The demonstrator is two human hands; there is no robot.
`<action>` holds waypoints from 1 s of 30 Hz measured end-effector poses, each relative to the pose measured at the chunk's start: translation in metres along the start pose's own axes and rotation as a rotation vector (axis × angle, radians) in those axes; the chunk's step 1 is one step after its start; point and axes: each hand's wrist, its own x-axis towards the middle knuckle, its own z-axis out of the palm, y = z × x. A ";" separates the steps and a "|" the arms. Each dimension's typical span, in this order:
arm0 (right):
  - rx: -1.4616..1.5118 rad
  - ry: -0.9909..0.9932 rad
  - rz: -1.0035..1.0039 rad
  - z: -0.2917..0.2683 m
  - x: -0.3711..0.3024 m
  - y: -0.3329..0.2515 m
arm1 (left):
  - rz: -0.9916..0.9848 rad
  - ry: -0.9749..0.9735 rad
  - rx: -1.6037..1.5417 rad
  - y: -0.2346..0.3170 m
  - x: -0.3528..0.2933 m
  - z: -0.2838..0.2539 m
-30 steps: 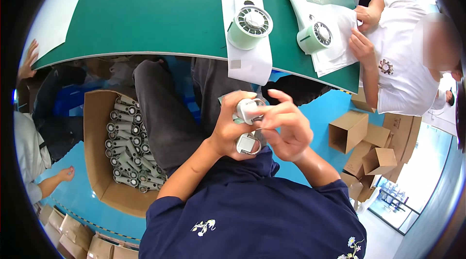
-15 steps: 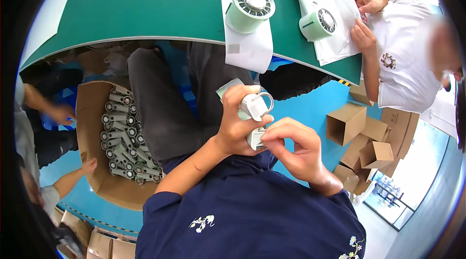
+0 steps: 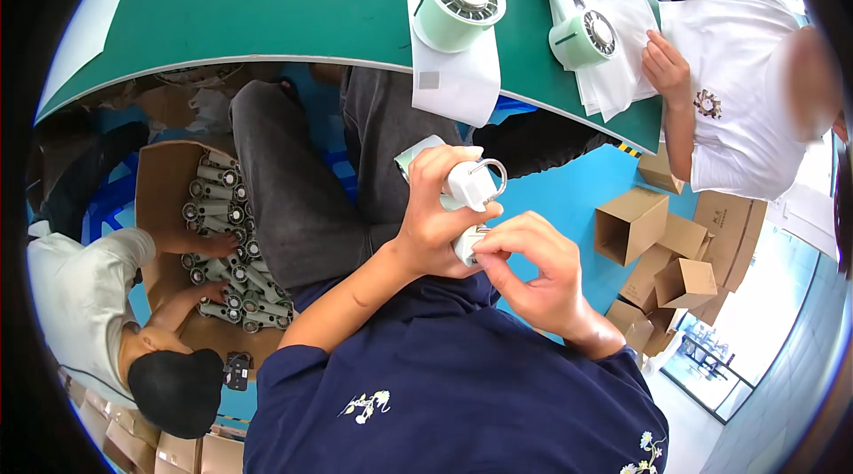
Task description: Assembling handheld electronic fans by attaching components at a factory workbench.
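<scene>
My left hand point(image 3: 434, 218) is wrapped round a pale green-and-white device point(image 3: 471, 187) with a curved metal loop on its end. The device is held above my lap, and my fingers cover much of it, so its exact kind is hidden. Lower on it, a white end with a slot point(image 3: 467, 246) shows between my hands. There, my right hand point(image 3: 538, 271) is closed, thumb and forefinger pinched at the slot; anything between those fingertips is too small to make out.
On the green table point(image 3: 267, 3) stand two pale green handheld fans point(image 3: 458, 12), with white sheets under them. A cardboard box point(image 3: 164, 199) of many fans is at left, a person's hands inside. Another person sits right. Brown cartons point(image 3: 631, 227) lie on the blue floor.
My hands stay at the device with only a slight shift. At left, a person has leaned in and put both hands into the box. The person at right has drawn one hand back from the sheets.
</scene>
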 end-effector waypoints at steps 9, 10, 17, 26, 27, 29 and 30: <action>-0.015 0.022 0.000 0.004 -0.004 0.003 | 0.000 -0.001 -0.018 -0.002 -0.002 0.001; -0.032 0.024 -0.016 0.004 -0.004 0.003 | -0.003 0.000 -0.017 -0.002 -0.001 0.001; -0.186 0.106 -0.127 0.017 -0.014 0.005 | 0.004 0.007 -0.005 -0.002 -0.001 0.001; -0.153 0.178 -0.059 0.022 -0.017 0.008 | -0.002 0.018 -0.014 -0.003 -0.001 0.003; -0.158 0.173 -0.059 0.022 -0.017 0.008 | -0.002 0.015 -0.013 -0.004 0.000 0.002; -0.162 0.167 -0.058 0.022 -0.016 0.008 | -0.002 0.012 -0.011 -0.005 -0.001 0.003; -0.167 0.165 -0.060 0.022 -0.016 0.007 | -0.004 0.013 -0.017 -0.006 -0.002 0.003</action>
